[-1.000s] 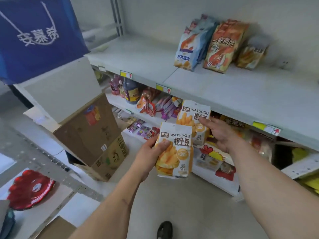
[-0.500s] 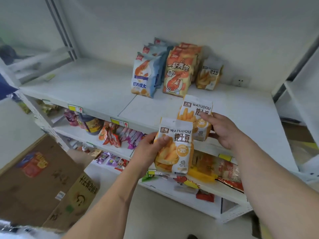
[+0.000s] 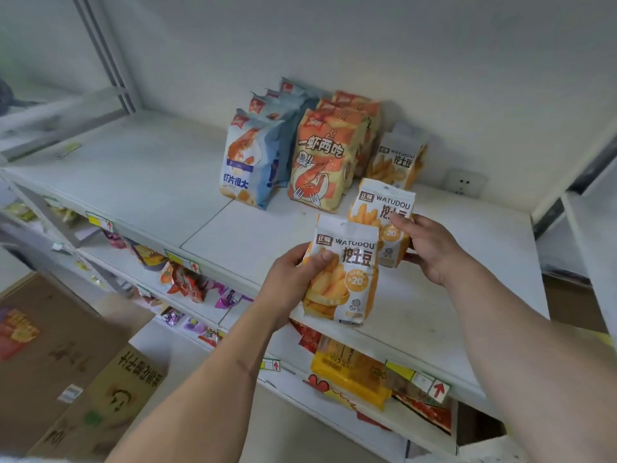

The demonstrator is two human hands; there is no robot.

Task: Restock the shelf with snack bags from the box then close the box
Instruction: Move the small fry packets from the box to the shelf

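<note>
orange-white snack bags: left hand (image 3: 288,279) grips one (image 3: 344,272), right hand (image 3: 430,248) grips another (image 3: 377,208).

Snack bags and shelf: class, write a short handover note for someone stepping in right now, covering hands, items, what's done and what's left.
Left hand grips one WATUDOU bag above the top shelf. Right hand grips a second WATUDOU bag further back.
Done: blue shrimp bags, orange shrimp bags and one matching WATUDOU bag stand at the back of the shelf.
Left: set both held bags down, then close the cardboard box at lower left.
</note>
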